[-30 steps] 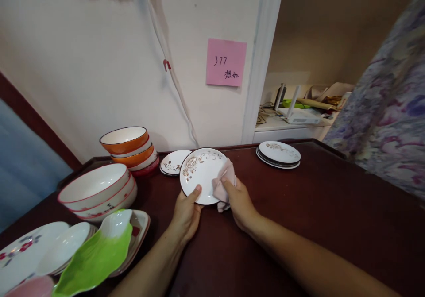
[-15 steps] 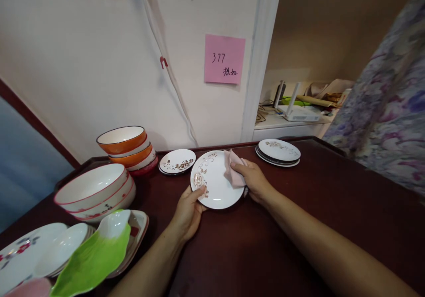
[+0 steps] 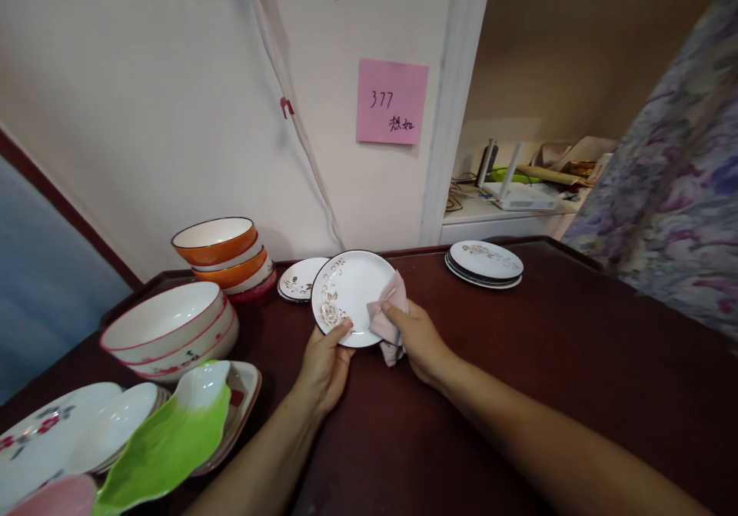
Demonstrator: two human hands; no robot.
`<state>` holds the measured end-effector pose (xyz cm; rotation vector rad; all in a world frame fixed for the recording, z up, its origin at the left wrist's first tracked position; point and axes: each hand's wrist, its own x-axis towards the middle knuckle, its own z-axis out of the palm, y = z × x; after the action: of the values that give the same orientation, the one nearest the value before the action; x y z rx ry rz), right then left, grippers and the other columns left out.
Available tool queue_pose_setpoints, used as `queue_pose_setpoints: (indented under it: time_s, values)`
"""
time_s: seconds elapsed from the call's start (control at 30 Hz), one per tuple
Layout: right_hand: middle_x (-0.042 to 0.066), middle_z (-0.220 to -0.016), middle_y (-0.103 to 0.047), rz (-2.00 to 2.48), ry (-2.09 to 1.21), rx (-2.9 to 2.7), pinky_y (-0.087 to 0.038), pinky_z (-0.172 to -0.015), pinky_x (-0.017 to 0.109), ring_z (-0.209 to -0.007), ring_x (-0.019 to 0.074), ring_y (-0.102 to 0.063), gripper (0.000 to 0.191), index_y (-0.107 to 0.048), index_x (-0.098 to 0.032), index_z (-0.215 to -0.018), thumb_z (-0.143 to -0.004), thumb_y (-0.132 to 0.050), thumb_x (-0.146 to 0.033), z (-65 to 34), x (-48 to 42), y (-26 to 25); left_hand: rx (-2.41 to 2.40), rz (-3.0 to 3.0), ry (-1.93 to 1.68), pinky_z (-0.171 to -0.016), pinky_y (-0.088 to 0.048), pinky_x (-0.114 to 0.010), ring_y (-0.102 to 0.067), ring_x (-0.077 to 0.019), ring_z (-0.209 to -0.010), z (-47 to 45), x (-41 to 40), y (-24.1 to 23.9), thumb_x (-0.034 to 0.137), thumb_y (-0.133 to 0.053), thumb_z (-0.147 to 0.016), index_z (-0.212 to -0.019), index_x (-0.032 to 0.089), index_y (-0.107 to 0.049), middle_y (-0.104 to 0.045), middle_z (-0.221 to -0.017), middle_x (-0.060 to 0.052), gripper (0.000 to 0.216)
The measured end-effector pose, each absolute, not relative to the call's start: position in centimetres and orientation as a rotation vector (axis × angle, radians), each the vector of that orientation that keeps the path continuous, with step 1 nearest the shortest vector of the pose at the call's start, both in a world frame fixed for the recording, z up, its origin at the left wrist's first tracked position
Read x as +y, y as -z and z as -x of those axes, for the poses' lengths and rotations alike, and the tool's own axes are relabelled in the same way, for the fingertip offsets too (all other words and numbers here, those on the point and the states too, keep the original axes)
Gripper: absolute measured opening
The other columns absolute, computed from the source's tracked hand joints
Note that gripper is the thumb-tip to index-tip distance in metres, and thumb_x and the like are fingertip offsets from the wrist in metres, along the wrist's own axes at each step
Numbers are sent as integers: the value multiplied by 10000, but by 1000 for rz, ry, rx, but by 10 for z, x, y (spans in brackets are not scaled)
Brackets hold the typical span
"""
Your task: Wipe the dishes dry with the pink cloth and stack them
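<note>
My left hand (image 3: 324,361) grips the near rim of a small white plate (image 3: 349,293) with a gold flower pattern, held tilted above the dark red table (image 3: 519,362). My right hand (image 3: 416,337) pinches a pink cloth (image 3: 387,317) against the plate's right edge. Just behind the held plate lies another small patterned plate (image 3: 294,279) on the table.
A stack of small plates (image 3: 485,262) sits at the back right. Orange bowls (image 3: 222,251) and red-rimmed white bowls (image 3: 167,330) stand at the left, with a green leaf-shaped dish (image 3: 167,443) and flat plates (image 3: 40,439) nearer me. A flowered curtain (image 3: 674,170) hangs at the right.
The plate has been turned in my left hand, its flower now by my thumb, and tilted up again. My right hand with the cloth moved from the plate's far edge back to its right edge.
</note>
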<state>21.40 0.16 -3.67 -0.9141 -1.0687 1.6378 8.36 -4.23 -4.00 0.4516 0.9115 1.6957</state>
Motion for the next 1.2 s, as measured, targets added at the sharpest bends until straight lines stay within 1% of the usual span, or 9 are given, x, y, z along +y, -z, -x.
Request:
queue_pose_setpoints:
  time_s: [0.17,0.37,0.57,0.67,0.77,0.87,0.97,1.07,1.2]
  values:
    - [4,-678,-639,904,-1540,-1052,-419,-455,204,-521,108,-552,309,-609,-144,-870,-686,-694,-378,-239,26,19,904,-462,-1593,-853,-566,-373,-660,-253,-1027,-84,-44,38,190,-661,-795,-1196,155,-606,-668,-1198,-137,406]
    - [20,-733,-663,918,-1459,-1043,-460,-524,213,-597,128,-594,335,-620,-149,-870,-681,-712,-410,-234,27,29,958,-524,-1610,-831,-570,-377,-676,-242,-986,-85,-44,43,132,-693,-766,-1225,205,-577,-682,-1167,-123,480]
    - [-57,-431,-504,982,-1592,-1139,-317,-319,200,-321,103,-415,409,-562,-164,-841,-753,-612,-560,-211,-2,48,932,-448,-1735,-869,-554,-360,-659,-213,-1025,-85,-42,41,63,-638,-791,-1209,239,-577,-669,-1195,-88,457]
    - [-62,-393,-470,987,-1654,-1191,-307,-318,207,-305,107,-393,407,-583,-158,-827,-758,-605,-559,-209,-10,49,923,-447,-1737,-876,-551,-357,-658,-209,-1025,-84,-42,41,63,-635,-794,-1200,241,-580,-668,-1197,-82,447]
    - [-11,-510,-575,969,-1599,-1190,-396,-407,226,-426,131,-502,354,-620,-144,-845,-734,-657,-477,-211,-8,46,908,-459,-1727,-897,-540,-355,-648,-208,-1044,-84,-42,41,82,-644,-797,-1197,244,-584,-661,-1210,-77,436]
    - [44,-774,-676,882,-1509,-1155,-490,-622,263,-663,159,-606,334,-642,-140,-948,-725,-674,-387,-215,3,42,893,-478,-1688,-944,-511,-357,-621,-210,-1090,-85,-42,40,132,-642,-819,-1176,224,-603,-646,-1229,-85,371]
    - [53,-825,-660,883,-1232,-1302,-482,-686,291,-732,178,-594,259,-649,-148,-914,-769,-628,-361,-226,18,35,854,-534,-1615,-996,-471,-399,-584,-232,-1142,-86,-43,39,233,-621,-855,-1179,200,-599,-604,-1279,-108,326]
    - [54,-805,-619,838,-681,-1638,-467,-710,302,-757,187,-567,131,-647,-166,-853,-822,-552,-251,-245,30,25,865,-501,-1635,-1014,-443,-462,-543,-269,-1195,-83,-43,39,316,-615,-862,-1202,196,-573,-557,-1320,-131,364]
    - [123,-953,-624,601,8,-2055,-477,-815,360,-901,230,-555,260,-622,-136,-1022,-804,-487,-90,-266,37,18,718,-459,-1608,-1004,-436,-500,-511,-313,-1229,-78,-44,39,518,-542,-861,-1206,169,-575,-565,-1299,-167,492]
